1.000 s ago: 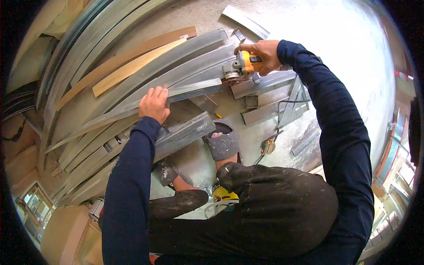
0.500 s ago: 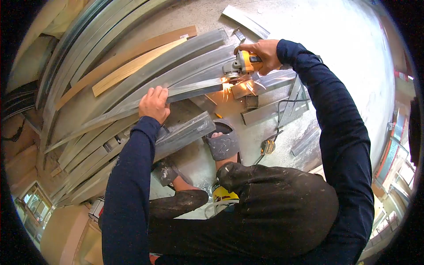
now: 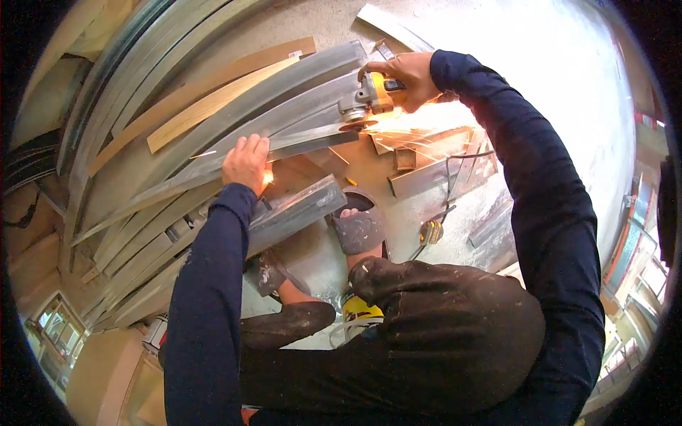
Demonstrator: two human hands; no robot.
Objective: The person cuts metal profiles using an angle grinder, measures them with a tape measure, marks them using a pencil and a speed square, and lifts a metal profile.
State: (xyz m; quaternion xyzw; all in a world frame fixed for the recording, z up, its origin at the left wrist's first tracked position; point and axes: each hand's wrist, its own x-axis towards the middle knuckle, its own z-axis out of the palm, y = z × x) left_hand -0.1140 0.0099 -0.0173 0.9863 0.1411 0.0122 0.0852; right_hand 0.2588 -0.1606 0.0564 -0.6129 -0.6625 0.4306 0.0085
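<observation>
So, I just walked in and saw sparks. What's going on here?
The person's right hand holds a yellow angle grinder, its disc at one end of a long metal profile, with sparks flying. The left hand is curled over that profile farther along. Two wooden strips and more metal profiles lie beyond it.

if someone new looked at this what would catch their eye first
Likely the bright sparks streaming rightward from the yellow angle grinder, held in the right hand at the metal bar's end. Next, the bare left hand holding that bar, with a small orange glow beside the wrist. Below the bar, toes show in an open grey slipper on the floor.
</observation>
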